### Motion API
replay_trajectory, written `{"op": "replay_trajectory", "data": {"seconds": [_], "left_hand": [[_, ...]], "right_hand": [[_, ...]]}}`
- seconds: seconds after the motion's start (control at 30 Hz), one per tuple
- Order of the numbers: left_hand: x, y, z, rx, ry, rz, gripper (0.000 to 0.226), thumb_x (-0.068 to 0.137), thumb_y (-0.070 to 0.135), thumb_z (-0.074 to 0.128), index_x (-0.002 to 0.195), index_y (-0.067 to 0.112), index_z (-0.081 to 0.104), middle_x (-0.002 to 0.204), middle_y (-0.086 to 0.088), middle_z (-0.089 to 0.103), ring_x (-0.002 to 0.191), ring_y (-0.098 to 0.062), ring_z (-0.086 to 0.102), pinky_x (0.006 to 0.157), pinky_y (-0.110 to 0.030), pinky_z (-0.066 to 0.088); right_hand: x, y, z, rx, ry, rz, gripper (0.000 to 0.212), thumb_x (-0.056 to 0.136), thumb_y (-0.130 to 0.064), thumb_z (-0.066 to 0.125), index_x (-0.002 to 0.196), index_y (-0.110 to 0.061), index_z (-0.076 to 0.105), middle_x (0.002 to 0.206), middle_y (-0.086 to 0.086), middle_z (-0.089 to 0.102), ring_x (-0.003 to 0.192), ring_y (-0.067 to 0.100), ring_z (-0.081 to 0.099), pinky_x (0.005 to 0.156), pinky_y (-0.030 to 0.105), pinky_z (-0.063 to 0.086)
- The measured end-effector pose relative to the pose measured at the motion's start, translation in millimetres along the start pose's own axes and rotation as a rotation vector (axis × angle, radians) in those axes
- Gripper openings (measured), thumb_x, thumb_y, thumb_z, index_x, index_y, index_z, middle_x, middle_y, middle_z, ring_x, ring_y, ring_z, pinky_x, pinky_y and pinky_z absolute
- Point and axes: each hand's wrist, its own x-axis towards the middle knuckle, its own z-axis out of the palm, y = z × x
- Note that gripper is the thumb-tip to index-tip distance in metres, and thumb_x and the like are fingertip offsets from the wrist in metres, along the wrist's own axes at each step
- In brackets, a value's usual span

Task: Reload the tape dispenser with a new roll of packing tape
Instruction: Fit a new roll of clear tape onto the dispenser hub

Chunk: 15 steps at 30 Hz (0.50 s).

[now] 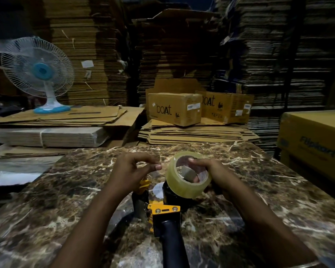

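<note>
I see a fan (38, 74) at far left on flattened cardboard (62, 117), with stacked cardboard filling the dim room behind. On the brown marbled counter (46, 200), my left hand (130, 171) pinches its fingers narrow; on what, I cannot tell. The tape dispenser (162, 211) lies below. My right hand (215, 175) grips the tape roll (188, 176) above it. 2 boxes (175, 109) sit behind.

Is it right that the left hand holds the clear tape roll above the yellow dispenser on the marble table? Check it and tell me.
One thing is wrong: the right hand holds the clear tape roll, not the left hand, whose thumb and fingers are pinched beside the roll. The head view shows it. The roll is above the yellow dispenser on the marble table.
</note>
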Motion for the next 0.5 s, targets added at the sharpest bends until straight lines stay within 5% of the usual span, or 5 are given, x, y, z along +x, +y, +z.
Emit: {"op": "replay_trajectory", "data": {"seconds": [0.13, 0.3, 0.5], "left_hand": [[2, -13, -6, -0.047, -0.023, -0.073, 0.009, 0.071, 0.007, 0.083, 0.076, 0.014, 0.079, 0.078, 0.001, 0.078, 0.078, -0.013, 0.074, 0.075, -0.036, 0.06], [0, -25, -10, -0.108, -0.049, -0.126, 0.013, 0.073, -0.002, 0.08, 0.077, 0.011, 0.079, 0.078, -0.003, 0.079, 0.076, -0.021, 0.075, 0.071, -0.032, 0.061], [-1, -27, -16, -0.152, -0.152, -0.185, 0.014, 0.07, -0.003, 0.081, 0.08, 0.006, 0.077, 0.074, -0.011, 0.077, 0.066, -0.016, 0.074, 0.058, -0.021, 0.057]], "right_hand": [[4, -6, 2, -0.071, 0.044, 0.012, 0.063, 0.06, -0.066, 0.074, 0.086, -0.008, 0.076, 0.061, 0.01, 0.067, 0.042, 0.023, 0.056, 0.042, 0.023, 0.04], [13, -7, 13, -0.1, 0.077, 0.024, 0.073, 0.047, -0.066, 0.074, 0.099, -0.015, 0.076, 0.074, 0.013, 0.07, 0.041, 0.025, 0.053, 0.038, 0.021, 0.037], [14, -6, 16, -0.098, -0.02, 0.085, 0.047, 0.079, -0.048, 0.071, 0.108, -0.01, 0.071, 0.063, 0.008, 0.065, 0.038, 0.023, 0.051, 0.032, 0.016, 0.03]]}}
